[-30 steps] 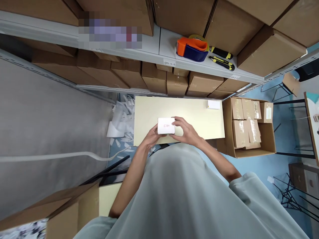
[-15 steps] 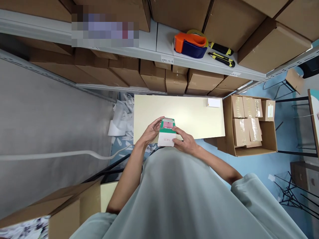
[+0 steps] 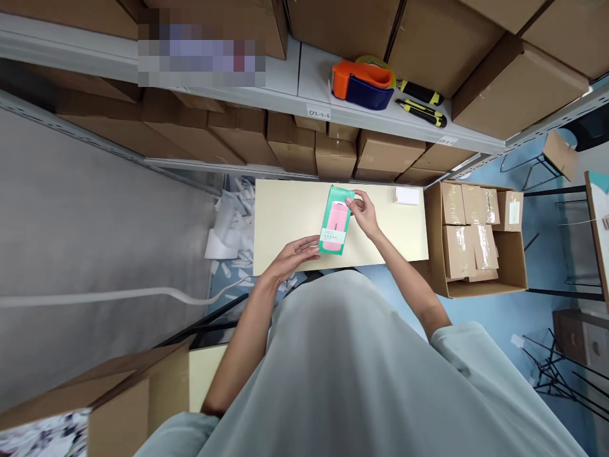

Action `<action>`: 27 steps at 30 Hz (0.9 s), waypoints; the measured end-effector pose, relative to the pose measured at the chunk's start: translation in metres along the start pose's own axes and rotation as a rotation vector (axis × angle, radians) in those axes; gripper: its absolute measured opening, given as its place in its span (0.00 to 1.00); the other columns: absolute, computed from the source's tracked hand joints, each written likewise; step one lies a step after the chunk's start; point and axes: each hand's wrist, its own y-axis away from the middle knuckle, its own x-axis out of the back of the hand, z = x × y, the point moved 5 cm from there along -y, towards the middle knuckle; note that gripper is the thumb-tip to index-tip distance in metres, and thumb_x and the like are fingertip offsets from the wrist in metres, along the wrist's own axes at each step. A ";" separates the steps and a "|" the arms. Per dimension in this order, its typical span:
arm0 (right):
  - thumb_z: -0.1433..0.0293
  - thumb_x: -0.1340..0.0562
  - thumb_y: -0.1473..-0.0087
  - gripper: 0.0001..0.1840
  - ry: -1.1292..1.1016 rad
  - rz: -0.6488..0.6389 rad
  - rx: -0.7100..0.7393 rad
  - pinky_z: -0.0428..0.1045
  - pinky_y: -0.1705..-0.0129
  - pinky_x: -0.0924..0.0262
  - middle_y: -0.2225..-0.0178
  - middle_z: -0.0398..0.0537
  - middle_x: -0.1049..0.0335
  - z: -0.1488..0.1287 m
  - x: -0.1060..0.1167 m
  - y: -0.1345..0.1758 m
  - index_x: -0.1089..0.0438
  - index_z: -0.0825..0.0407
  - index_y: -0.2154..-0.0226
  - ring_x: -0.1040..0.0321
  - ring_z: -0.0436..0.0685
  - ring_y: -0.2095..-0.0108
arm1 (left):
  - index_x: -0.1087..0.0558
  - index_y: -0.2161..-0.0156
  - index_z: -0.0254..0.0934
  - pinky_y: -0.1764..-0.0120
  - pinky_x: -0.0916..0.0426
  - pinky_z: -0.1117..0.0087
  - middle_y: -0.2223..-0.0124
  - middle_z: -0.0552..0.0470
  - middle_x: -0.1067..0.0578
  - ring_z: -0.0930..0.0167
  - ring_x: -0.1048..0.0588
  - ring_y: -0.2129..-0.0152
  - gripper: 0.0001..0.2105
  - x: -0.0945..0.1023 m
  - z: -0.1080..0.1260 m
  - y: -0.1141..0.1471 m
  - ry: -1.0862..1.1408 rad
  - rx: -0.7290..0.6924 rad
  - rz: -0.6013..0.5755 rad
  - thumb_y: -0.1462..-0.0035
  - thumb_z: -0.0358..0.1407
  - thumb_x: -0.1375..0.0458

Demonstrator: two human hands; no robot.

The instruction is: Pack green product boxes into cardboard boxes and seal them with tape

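Note:
A slim green box (image 3: 338, 222) with a pink panel and a pale band near its lower end is tilted above the cream table. My right hand (image 3: 363, 212) pinches its upper right edge between thumb and fingers. At the box's lower left corner is my left hand (image 3: 294, 256), its fingers stretched out and apart. Those fingertips are at the box's edge; whether they touch it I cannot tell. A small white box (image 3: 406, 195) lies toward the table's back right corner.
The cream table (image 3: 280, 216) stands below a shelf (image 3: 280, 79) of cardboard boxes. On that shelf lie an orange and blue tape dispenser (image 3: 364, 86) and yellow-black cutters (image 3: 422, 113). A large carton (image 3: 485, 289) with several taped boxes is at right. Crumpled white material (image 3: 228, 222) lies at left.
The green box has moved away from my body and turned, with its pink-panelled face now in view. My right hand has shifted up to its far end; my left hand stays low.

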 end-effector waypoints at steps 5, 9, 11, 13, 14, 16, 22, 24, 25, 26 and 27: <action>0.34 0.28 0.48 0.39 -0.060 -0.049 -0.112 0.51 0.58 0.25 0.63 0.42 0.23 0.015 -0.005 -0.004 0.34 0.42 0.49 0.24 0.57 0.59 | 0.18 0.43 0.35 0.40 0.21 0.49 0.46 0.37 0.15 0.52 0.18 0.45 0.42 0.002 0.001 0.004 -0.094 -0.035 0.257 0.62 0.55 0.18; 0.32 0.29 0.47 0.40 -0.112 -0.083 -0.178 0.51 0.53 0.24 0.54 0.44 0.22 0.016 -0.010 -0.002 0.32 0.42 0.47 0.23 0.57 0.52 | 0.24 0.34 0.38 0.45 0.21 0.54 0.46 0.43 0.19 0.60 0.19 0.55 0.45 -0.009 0.012 0.019 -0.367 -0.159 0.515 0.57 0.50 0.21; 0.30 0.33 0.44 0.40 -0.138 -0.092 -0.238 0.51 0.52 0.24 0.53 0.44 0.23 0.020 -0.015 -0.001 0.31 0.41 0.46 0.23 0.57 0.52 | 0.27 0.31 0.40 0.42 0.24 0.53 0.45 0.42 0.21 0.58 0.21 0.53 0.44 -0.025 0.024 0.032 -0.575 -0.306 0.589 0.53 0.47 0.22; 0.29 0.36 0.41 0.40 -0.183 -0.103 -0.298 0.52 0.52 0.23 0.53 0.44 0.24 0.027 -0.023 0.001 0.32 0.42 0.45 0.23 0.57 0.53 | 0.27 0.31 0.39 0.37 0.29 0.49 0.45 0.38 0.23 0.51 0.24 0.46 0.41 -0.045 0.033 0.044 -0.757 -0.459 0.601 0.49 0.45 0.23; 0.30 0.37 0.40 0.39 -0.209 -0.111 -0.320 0.53 0.51 0.22 0.54 0.44 0.24 0.031 -0.028 0.002 0.32 0.43 0.45 0.23 0.58 0.53 | 0.27 0.31 0.38 0.36 0.31 0.48 0.46 0.36 0.24 0.48 0.26 0.44 0.39 -0.055 0.035 0.048 -0.822 -0.511 0.589 0.46 0.44 0.24; 0.31 0.37 0.40 0.38 -0.253 -0.123 -0.345 0.54 0.50 0.21 0.55 0.45 0.24 0.037 -0.038 0.003 0.32 0.44 0.47 0.23 0.59 0.53 | 0.26 0.32 0.36 0.35 0.33 0.46 0.48 0.35 0.25 0.45 0.27 0.43 0.35 -0.067 0.035 0.053 -0.898 -0.549 0.558 0.42 0.43 0.27; 0.36 0.37 0.36 0.34 -0.218 -0.126 -0.394 0.52 0.50 0.22 0.53 0.44 0.24 0.045 -0.050 0.004 0.33 0.43 0.44 0.23 0.58 0.53 | 0.25 0.35 0.38 0.35 0.31 0.46 0.44 0.35 0.25 0.47 0.27 0.41 0.35 -0.041 0.015 0.045 -0.674 -0.461 0.627 0.47 0.42 0.24; 0.39 0.36 0.35 0.32 -0.162 -0.145 -0.409 0.50 0.52 0.23 0.52 0.43 0.24 0.045 -0.053 0.002 0.34 0.42 0.42 0.22 0.55 0.54 | 0.24 0.39 0.41 0.38 0.26 0.48 0.44 0.39 0.22 0.51 0.22 0.45 0.36 -0.013 0.000 0.036 -0.386 -0.346 0.640 0.52 0.45 0.21; 0.40 0.35 0.35 0.31 -0.132 -0.157 -0.409 0.49 0.52 0.23 0.51 0.42 0.24 0.044 -0.056 -0.001 0.34 0.41 0.41 0.22 0.54 0.55 | 0.24 0.41 0.41 0.40 0.24 0.49 0.46 0.41 0.20 0.53 0.20 0.48 0.35 0.001 -0.008 0.031 -0.249 -0.291 0.633 0.53 0.46 0.21; 0.43 0.34 0.35 0.30 -0.098 -0.172 -0.407 0.49 0.53 0.23 0.52 0.42 0.24 0.044 -0.060 -0.005 0.35 0.41 0.40 0.22 0.54 0.56 | 0.23 0.43 0.40 0.42 0.22 0.49 0.48 0.42 0.18 0.55 0.18 0.51 0.34 0.015 -0.016 0.026 -0.137 -0.248 0.627 0.54 0.48 0.21; 0.45 0.33 0.35 0.30 -0.060 -0.189 -0.403 0.48 0.54 0.23 0.52 0.42 0.24 0.044 -0.066 -0.010 0.35 0.41 0.39 0.22 0.53 0.57 | 0.23 0.46 0.39 0.42 0.21 0.50 0.51 0.43 0.17 0.57 0.17 0.53 0.32 0.028 -0.023 0.021 -0.048 -0.219 0.629 0.53 0.49 0.21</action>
